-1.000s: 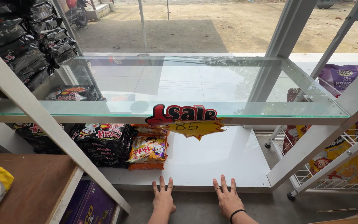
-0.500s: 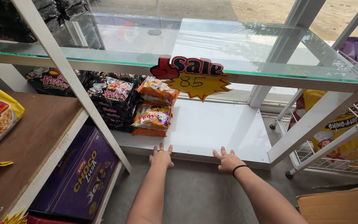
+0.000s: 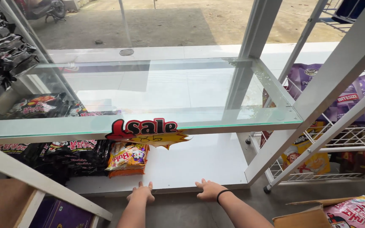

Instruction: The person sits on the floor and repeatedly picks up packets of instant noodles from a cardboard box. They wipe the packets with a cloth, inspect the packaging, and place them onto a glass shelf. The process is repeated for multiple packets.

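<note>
- Left hand [image 3: 141, 194]: grip open, flat on near edge of white bottom shelf [image 3: 191, 162].
- Right hand [image 3: 210, 190]: grip open, same edge, right of it.
- Orange noodle packs [image 3: 126, 159]: far-left on shelf.

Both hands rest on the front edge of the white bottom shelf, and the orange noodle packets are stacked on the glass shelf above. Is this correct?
Not quite. The head view shows the orange noodle packets stacked on the white bottom shelf, below the glass shelf, beside the black packets. The rest holds: the left hand and right hand rest on that shelf's front edge.
</note>
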